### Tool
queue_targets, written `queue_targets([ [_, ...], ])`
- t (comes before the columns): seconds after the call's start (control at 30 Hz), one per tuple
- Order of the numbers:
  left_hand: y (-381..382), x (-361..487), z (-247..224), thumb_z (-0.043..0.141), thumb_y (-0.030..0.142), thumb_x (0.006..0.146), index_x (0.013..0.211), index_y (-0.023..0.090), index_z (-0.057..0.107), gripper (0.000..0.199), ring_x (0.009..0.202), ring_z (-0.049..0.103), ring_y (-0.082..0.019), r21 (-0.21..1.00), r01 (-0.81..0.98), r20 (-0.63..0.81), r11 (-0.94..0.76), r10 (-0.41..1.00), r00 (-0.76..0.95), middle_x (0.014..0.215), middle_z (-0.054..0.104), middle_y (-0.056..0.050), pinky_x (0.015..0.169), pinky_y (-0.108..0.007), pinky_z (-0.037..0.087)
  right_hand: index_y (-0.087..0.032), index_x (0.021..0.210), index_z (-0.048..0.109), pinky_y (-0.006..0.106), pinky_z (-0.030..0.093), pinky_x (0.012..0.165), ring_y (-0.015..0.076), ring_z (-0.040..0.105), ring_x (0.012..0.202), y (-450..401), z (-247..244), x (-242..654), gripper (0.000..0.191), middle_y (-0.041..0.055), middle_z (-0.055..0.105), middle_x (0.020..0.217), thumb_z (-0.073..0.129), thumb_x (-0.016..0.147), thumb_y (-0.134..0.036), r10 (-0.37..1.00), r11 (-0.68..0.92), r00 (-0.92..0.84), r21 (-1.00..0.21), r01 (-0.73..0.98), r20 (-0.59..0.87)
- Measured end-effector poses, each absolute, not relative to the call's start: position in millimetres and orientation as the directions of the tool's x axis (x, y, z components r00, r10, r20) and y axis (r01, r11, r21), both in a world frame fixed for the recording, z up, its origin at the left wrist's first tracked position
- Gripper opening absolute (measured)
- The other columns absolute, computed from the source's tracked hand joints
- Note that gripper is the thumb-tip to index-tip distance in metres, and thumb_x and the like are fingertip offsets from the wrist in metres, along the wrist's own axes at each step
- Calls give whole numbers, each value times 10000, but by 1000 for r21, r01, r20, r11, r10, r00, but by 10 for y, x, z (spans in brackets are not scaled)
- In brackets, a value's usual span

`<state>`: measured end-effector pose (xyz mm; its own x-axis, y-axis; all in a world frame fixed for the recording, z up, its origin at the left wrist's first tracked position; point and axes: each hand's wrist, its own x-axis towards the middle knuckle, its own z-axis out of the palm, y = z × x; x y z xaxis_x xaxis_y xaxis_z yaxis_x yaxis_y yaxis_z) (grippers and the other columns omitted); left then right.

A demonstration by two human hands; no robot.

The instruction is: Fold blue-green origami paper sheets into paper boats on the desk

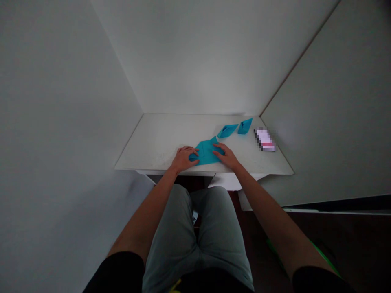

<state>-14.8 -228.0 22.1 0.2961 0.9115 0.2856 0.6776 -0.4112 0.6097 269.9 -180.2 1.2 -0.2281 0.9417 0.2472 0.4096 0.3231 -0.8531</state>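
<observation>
A sheet of blue paper (207, 152), partly folded with crease lines showing, lies near the front edge of the white desk (161, 134). My left hand (184, 158) holds its left corner, the thumb at the lower edge and the fingers curled over the top. On the right side, my right hand (226, 157) grips the paper with bent fingers and thumb. Just beyond the sheet rests a folded blue paper boat (227, 130). A second blue paper boat (244, 126) sits to the right of it, tilted.
A phone (265, 139) with a lit, blurred-out screen lies at the desk's right side. Walls border the desk at the left and back, and a pale panel (330, 122) stands on the right. Below the front edge is a white drawer (226, 182), above my knees.
</observation>
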Motion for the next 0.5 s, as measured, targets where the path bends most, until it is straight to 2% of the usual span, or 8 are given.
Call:
queue_targets([
  [0.1, -2285, -138, 247, 846, 313, 846, 995, 284, 768, 171, 1333, 615, -338, 606, 681, 280, -411, 911, 301, 1360, 773, -45, 1192, -569, 365, -300, 1275, 802, 579, 430, 1240, 344, 636, 1359, -1821, 32, 2702, 504, 94, 737, 1404, 763, 885, -616, 933, 347, -244, -842, 414, 265],
  [0.3, -2283, -126, 273, 864, 367, 844, 1024, 284, 769, 219, 1320, 612, -344, 613, 684, 271, -396, 918, 289, 1351, 772, -57, 1182, -564, 366, -332, 1130, 840, 563, 526, 1102, 338, 685, 1199, -1881, 113, 2704, 351, 71, 801, 1215, 745, 903, -583, 918, 375, -298, -819, 435, 261],
  [0.5, -2283, -130, 259, 873, 369, 841, 1116, 300, 783, 297, 1320, 609, -346, 608, 687, 277, -399, 917, 287, 1346, 768, -58, 1180, -557, 360, -293, 1146, 800, 466, 557, 982, 291, 713, 1067, -1875, 114, 2697, 301, 66, 806, 1107, 723, 916, -471, 876, 437, -392, -803, 406, 279],
])
